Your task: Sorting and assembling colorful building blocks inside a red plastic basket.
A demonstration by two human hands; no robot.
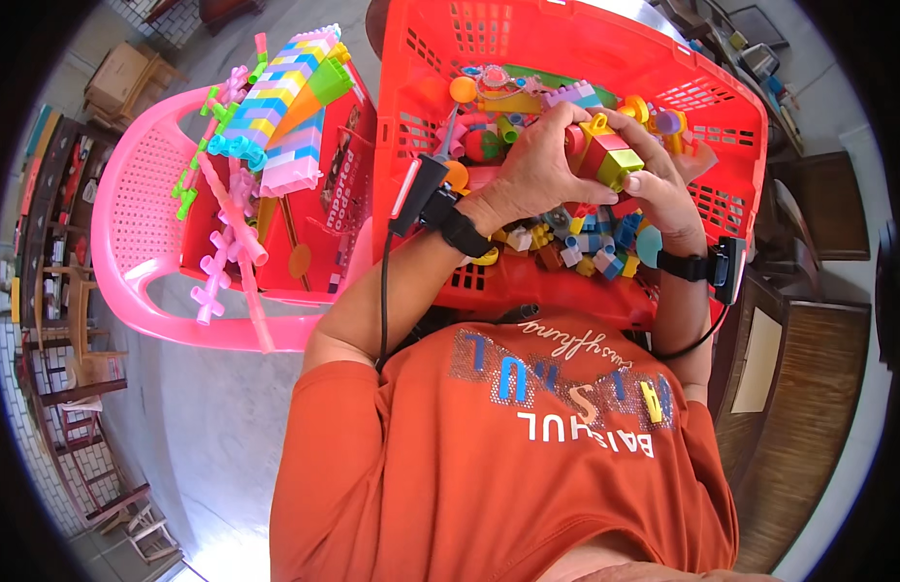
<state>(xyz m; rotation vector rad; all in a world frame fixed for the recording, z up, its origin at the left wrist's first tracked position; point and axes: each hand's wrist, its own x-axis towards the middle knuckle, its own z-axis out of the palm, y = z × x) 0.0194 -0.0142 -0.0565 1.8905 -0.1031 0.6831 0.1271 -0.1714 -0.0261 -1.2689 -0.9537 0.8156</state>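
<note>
Both my hands meet over a large red plastic basket (408, 73). Between them is a small toy of joined building blocks (610, 163), red and yellow-green, with a yellow looped piece on top. My left hand (542, 167) curls its fingers round the toy's left side, its thumb beneath. From the other side my right hand (668, 189) has its thumb against the yellow-green end and its fingers over the top. My fingers partly hide the toy. Loose blue, white and yellow blocks (591, 242) lie in the basket below my hands.
An orange ball (463, 89), a toy tiara (494, 76) and other toys fill the basket's far side. To the left, a pink plastic chair (130, 209) bears stacked pastel blocks (295, 160) and pink and green connector sticks (213, 272). Brown wooden furniture (804, 388) stands at right.
</note>
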